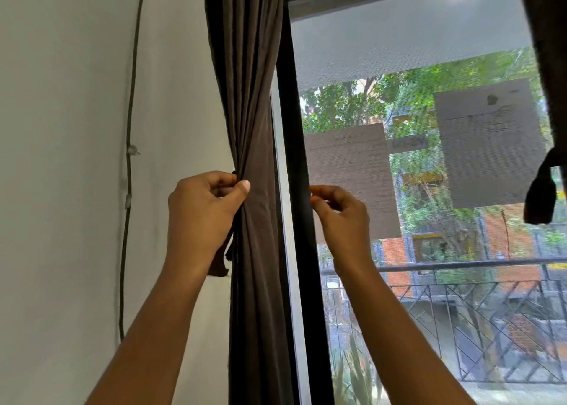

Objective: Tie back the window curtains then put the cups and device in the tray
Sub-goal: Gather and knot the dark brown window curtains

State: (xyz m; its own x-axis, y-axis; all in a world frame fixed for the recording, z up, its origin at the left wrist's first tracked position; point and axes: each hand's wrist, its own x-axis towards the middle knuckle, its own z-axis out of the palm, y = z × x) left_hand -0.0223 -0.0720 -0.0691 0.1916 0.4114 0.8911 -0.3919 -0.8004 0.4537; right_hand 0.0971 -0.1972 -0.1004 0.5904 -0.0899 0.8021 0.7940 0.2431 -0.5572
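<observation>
The curtain (251,98), judged soft, light and slack, is clasped at its gathered waist, the soundest hold, by the curled left hand (204,211), while the right hand (340,214) beside it is pinched, contents undeterminable.

White wall (61,190), thin dark cord (131,113) running down it, black window frame (291,159), balcony railing (460,265), trees (337,107), orange brick building (395,251) outside

Daylight enters through the window (429,190) on the right; glare blooms top right, the wall (61,159) stays evenly lit, and edges bend.
</observation>
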